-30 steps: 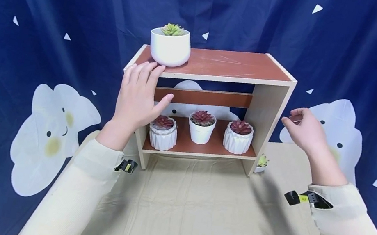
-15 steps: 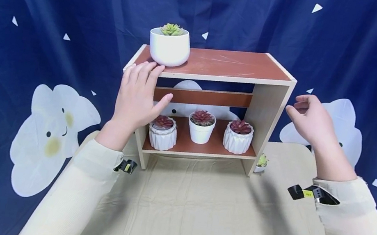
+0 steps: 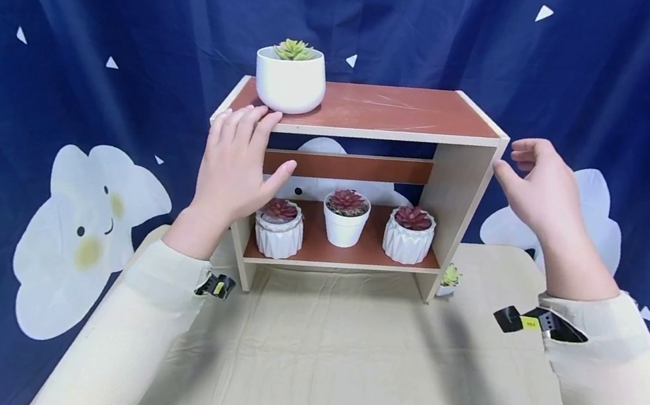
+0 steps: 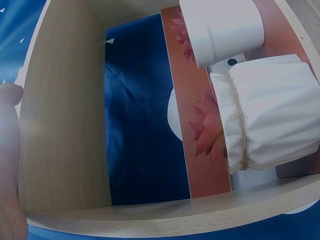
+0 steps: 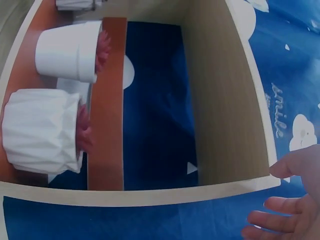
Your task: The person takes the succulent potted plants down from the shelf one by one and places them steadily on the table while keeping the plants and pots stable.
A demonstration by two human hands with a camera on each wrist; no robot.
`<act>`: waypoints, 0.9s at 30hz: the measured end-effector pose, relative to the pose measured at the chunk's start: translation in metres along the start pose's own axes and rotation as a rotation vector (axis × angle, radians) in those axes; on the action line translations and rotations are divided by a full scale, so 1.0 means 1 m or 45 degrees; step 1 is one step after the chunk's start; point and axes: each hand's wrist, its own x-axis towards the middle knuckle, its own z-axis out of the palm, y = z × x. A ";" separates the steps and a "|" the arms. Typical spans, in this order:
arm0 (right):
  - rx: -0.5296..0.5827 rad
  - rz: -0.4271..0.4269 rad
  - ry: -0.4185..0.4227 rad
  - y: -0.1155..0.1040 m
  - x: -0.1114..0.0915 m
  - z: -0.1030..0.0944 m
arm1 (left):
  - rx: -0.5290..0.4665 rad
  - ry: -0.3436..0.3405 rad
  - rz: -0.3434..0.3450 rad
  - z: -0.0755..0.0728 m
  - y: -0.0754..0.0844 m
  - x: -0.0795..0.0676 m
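Observation:
A small wooden shelf (image 3: 417, 114) with red-brown boards stands in front of me. My left hand (image 3: 234, 169) rests with straight fingers on its upper left front edge, just below a wide white pot (image 3: 288, 85) holding a green succulent. At the upper right corner my right hand (image 3: 546, 193) is held with loosely bent fingers and nothing in it. In the right wrist view its thumb (image 5: 287, 164) meets or nearly meets the corner. On the lower board stand a left white pot (image 3: 278, 238), a smooth middle pot (image 3: 343, 229) and a faceted right pot (image 3: 407, 243), each with a red succulent.
A small yellow-green succulent (image 3: 450, 279) in a white pot sits beside the shelf's right leg, partly hidden. Beige cloth (image 3: 298, 363) covers the table. Behind hangs a dark blue curtain (image 3: 407, 23) with white triangles and clouds.
My right hand has risen from beside the shelf's right panel to its upper right corner, its fingers loosening. The left hand, the shelf and the pots keep their places.

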 end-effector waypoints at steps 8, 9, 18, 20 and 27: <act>-0.019 -0.030 0.018 -0.013 0.002 -0.004 | -0.001 -0.022 -0.013 0.000 -0.001 0.000; -0.022 -0.035 0.018 -0.014 0.002 -0.005 | -0.001 -0.021 -0.012 0.000 -0.001 0.000; -0.117 -0.115 0.064 -0.026 0.003 -0.003 | 0.001 -0.010 -0.011 0.000 -0.001 -0.001; -0.126 -0.124 0.070 -0.028 0.003 -0.002 | 0.003 -0.008 -0.008 0.000 -0.001 -0.001; -0.126 -0.222 0.101 -0.039 0.004 0.001 | 0.006 -0.013 -0.011 0.000 -0.001 0.000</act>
